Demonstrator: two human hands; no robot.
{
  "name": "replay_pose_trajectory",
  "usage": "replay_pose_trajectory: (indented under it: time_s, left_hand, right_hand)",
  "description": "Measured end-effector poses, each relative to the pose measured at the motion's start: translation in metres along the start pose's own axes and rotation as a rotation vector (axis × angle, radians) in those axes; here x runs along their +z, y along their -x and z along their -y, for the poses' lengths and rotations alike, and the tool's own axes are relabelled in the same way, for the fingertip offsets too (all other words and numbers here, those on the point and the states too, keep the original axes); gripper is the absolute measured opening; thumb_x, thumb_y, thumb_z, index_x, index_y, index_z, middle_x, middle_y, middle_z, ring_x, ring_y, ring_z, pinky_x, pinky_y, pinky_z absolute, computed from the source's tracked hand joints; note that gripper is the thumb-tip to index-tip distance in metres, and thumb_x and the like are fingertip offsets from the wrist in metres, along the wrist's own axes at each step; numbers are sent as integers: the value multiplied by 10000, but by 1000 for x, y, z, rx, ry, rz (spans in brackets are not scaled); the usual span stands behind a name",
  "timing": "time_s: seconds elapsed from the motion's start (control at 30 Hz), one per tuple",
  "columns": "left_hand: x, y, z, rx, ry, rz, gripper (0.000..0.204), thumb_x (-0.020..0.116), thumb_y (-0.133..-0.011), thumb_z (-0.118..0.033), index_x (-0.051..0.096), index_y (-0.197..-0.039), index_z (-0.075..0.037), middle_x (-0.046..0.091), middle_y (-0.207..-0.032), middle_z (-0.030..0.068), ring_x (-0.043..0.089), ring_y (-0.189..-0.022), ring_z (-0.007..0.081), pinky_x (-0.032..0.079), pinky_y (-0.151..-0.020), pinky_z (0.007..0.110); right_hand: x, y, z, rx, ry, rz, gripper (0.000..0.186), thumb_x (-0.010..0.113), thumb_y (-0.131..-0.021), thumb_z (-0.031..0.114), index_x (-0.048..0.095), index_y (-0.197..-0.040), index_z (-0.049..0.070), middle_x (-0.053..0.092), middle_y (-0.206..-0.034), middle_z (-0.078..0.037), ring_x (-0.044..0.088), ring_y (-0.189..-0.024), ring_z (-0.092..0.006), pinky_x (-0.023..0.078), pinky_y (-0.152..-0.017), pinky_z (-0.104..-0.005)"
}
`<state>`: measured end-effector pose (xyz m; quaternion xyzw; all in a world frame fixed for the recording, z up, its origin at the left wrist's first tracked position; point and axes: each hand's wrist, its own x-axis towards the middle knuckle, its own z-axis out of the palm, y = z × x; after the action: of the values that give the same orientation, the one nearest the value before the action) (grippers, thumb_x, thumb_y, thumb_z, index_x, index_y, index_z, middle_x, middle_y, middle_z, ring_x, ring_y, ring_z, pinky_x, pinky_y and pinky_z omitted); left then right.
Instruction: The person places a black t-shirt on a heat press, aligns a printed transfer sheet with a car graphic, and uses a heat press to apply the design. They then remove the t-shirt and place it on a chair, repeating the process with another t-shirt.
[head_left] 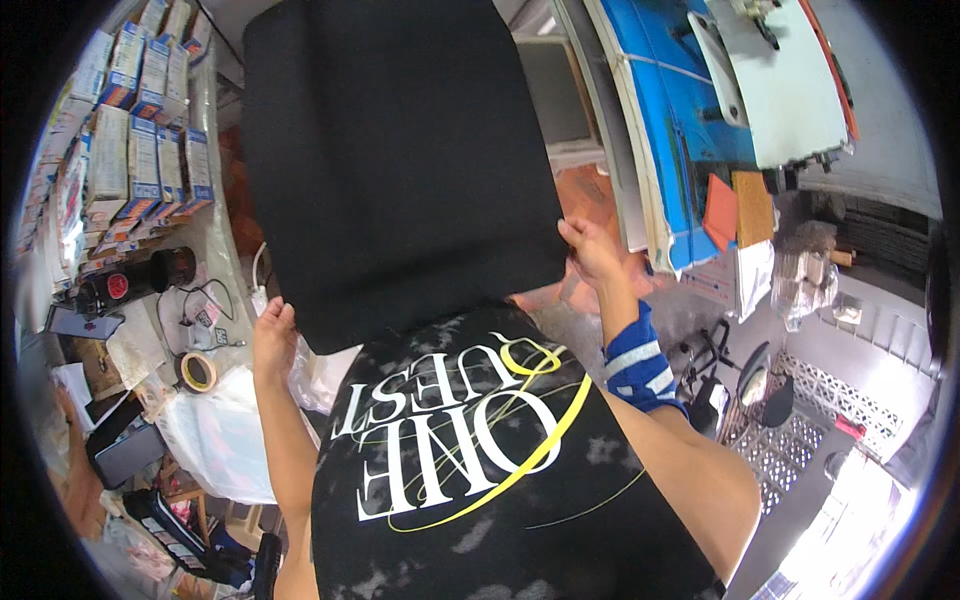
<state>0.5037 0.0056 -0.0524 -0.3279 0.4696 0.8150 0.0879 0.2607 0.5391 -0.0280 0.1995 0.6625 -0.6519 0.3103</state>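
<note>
A large black fabric-like panel [400,170] with rounded corners fills the upper middle of the head view. Its surface looks matte and mostly smooth, and its near edge hangs just in front of my patterned black shirt. My left hand [274,345] is closed at the panel's near left corner, fingertips at the edge. Higher up on the other side, my right hand [592,252] pinches the right edge between thumb and fingers. Blue cloth with pale stripes [642,358] shows against my right forearm. The panel hides whatever lies beneath it.
Stacked small boxes [140,150] line the left side. Below them, a table carries a tape roll [198,371], a black cylinder [120,287] and cables. A blue-and-white machine [670,130] stands at the right, with a bicycle [715,360] beyond my right arm.
</note>
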Motion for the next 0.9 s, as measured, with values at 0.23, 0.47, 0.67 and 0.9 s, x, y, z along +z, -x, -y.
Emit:
replay_pose_trajectory:
  time_s: [0.23, 0.47, 0.67, 0.9]
  left_hand:
    - [-3, -87, -105, 441, -726, -381, 255, 672, -1014, -139, 679, -1223, 8, 719, -1109, 77, 676, -999, 158, 529, -899, 298]
    - [95, -257, -265, 983, -848, -520, 296, 594, -1021, -188, 689, -1234, -5, 720, -1179, 186, 687, -1114, 303, 512, -991, 385]
    - [110, -342, -284, -36, 180, -126, 527, 555, -1082, -448, 680, -1346, -9, 707, -1325, 154, 686, -1168, 310, 537, -1024, 428]
    - [37, -366, -274, 673, -296, -586, 270, 678, -1036, -232, 744, -1115, 17, 754, -1009, 71, 678, -905, 162, 528, -844, 308]
  right_hand:
    - [39, -71, 70, -411, 539, -396, 308, 725, -983, 269, 747, -1101, -14, 759, -950, -108, 712, -878, -194, 554, -813, -337]
    - [174, -237, 251, -888, 799, -447, 452, 601, -1041, 395, 694, -1261, 12, 740, -1172, -227, 710, -1135, -340, 524, -988, -440]
    - [140, -344, 261, -44, -90, 127, 506, 561, -1069, 443, 686, -1285, 3, 749, -1171, -161, 703, -1063, -300, 514, -996, -438]
    - [130, -346, 261, -508, -28, -168, 283, 722, -1008, 283, 728, -1072, 7, 717, -961, -43, 626, -880, -153, 495, -842, -318]
